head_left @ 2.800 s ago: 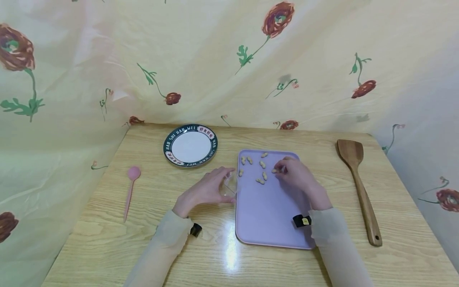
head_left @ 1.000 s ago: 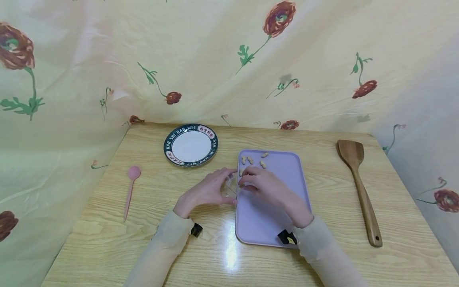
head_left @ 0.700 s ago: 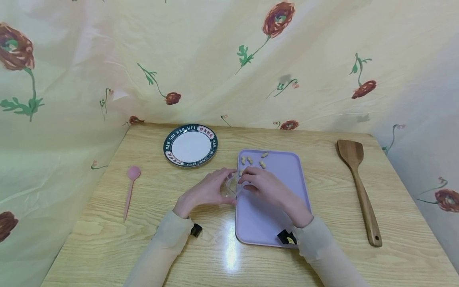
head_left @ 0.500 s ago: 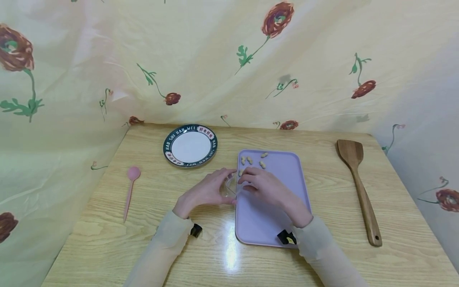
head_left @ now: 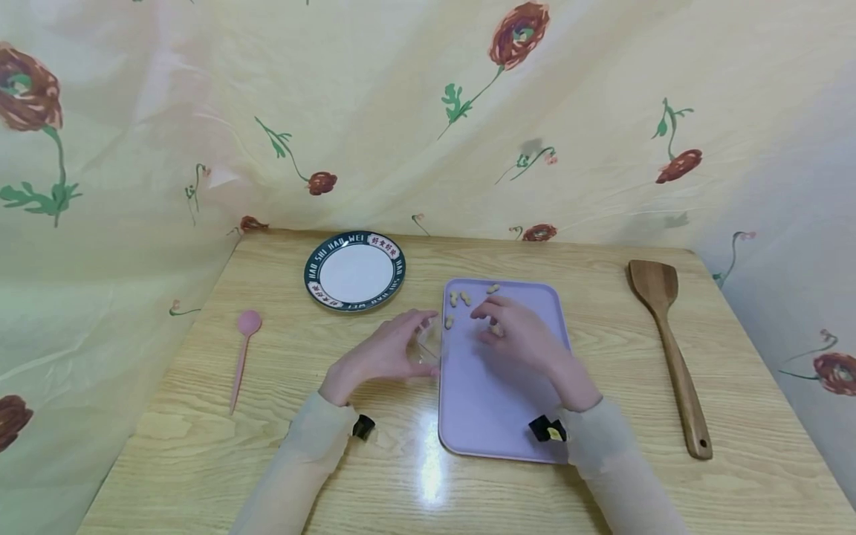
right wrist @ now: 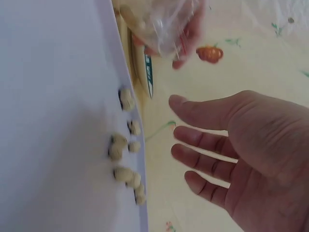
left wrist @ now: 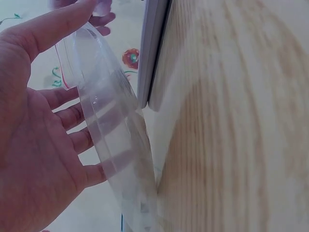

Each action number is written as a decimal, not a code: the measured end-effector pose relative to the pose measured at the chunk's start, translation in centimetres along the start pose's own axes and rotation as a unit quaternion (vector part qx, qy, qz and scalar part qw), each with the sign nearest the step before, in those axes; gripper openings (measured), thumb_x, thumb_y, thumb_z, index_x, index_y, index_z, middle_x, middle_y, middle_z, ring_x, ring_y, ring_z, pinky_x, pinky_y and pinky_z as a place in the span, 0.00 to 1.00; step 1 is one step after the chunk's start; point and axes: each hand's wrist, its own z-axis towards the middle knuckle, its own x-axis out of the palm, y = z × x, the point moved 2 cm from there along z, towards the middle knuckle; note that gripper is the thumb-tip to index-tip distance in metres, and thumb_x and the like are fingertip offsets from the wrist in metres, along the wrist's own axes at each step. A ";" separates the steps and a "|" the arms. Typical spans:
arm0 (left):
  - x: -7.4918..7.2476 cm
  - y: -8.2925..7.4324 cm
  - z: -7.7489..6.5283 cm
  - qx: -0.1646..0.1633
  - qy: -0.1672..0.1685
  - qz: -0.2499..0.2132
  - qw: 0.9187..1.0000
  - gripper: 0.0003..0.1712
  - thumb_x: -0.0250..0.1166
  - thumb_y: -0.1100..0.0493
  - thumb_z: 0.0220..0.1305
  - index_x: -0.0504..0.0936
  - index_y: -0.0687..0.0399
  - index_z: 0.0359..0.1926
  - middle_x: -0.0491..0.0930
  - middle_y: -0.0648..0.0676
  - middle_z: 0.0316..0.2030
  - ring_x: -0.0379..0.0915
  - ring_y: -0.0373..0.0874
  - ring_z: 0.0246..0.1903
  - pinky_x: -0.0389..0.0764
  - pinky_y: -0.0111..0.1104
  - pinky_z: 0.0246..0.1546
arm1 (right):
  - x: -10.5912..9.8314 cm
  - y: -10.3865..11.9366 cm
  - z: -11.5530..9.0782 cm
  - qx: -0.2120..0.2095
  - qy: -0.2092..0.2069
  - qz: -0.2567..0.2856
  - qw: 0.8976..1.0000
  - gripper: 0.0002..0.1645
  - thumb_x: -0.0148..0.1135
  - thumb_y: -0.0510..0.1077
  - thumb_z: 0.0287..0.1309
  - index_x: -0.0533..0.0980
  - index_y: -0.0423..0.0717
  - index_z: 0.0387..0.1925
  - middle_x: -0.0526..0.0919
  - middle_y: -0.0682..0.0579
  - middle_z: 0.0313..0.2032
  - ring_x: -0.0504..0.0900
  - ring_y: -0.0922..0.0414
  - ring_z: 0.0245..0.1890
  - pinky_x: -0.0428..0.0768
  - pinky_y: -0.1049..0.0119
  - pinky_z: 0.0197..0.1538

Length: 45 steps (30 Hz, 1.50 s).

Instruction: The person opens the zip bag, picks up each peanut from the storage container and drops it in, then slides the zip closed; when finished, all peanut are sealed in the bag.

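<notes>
My left hand (head_left: 384, 348) holds a clear plastic zip bag (left wrist: 108, 121) at the tray's left edge, thumb and fingers curved around its mouth. A red line runs along the bag's seal. In the right wrist view, a beige shape shows low in the bag. Over the purple tray (head_left: 501, 416) hovers my right hand (head_left: 528, 338), fingers apart and nothing between them in the right wrist view. Several peanuts (head_left: 465, 298) lie near the tray's far left part; one peanut (head_left: 496, 328) shows between the right thumb and fingers from above, lying on the tray beneath.
Behind the left hand is a round plate (head_left: 356, 272) with a dark green lettered rim. A pink spoon (head_left: 250, 323) lies at the far left. To the tray's right rests a wooden spatula (head_left: 669, 334). A flowered cloth (head_left: 401, 111) hangs behind the table.
My right hand first carried a peanut left to the bag's mouth and paused there. Now it has drawn back to the right over the peanuts, without one. The left hand stays at the bag.
</notes>
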 end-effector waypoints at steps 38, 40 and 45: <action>-0.1 0.4 -0.1 0.001 -0.008 -0.001 1.000 0.57 0.78 0.41 0.51 0.58 0.50 0.76 0.69 0.54 0.65 0.65 0.49 0.63 0.60 0.48 0.68 | 0.5 -4.6 -0.2 0.065 0.046 -0.006 0.997 0.17 0.70 0.33 0.55 0.82 0.37 0.49 0.82 0.46 0.44 0.82 0.50 0.41 0.81 0.54 0.45; -0.1 0.4 -0.1 -0.001 -0.007 -0.003 1.000 0.57 0.78 0.41 0.51 0.58 0.50 0.76 0.69 0.54 0.65 0.65 0.49 0.63 0.60 0.48 0.68 | 0.1 -4.3 -0.2 0.066 0.038 -0.002 0.997 0.18 0.70 0.33 0.56 0.82 0.37 0.49 0.82 0.46 0.45 0.81 0.49 0.42 0.81 0.53 0.44; 0.0 0.1 -0.1 -0.002 -0.001 -0.006 1.000 0.58 0.78 0.41 0.51 0.57 0.51 0.76 0.68 0.55 0.65 0.65 0.49 0.64 0.61 0.48 0.68 | -0.9 -2.7 -0.3 0.048 0.012 0.003 0.999 0.17 0.71 0.37 0.58 0.82 0.39 0.49 0.82 0.48 0.47 0.81 0.51 0.42 0.80 0.57 0.42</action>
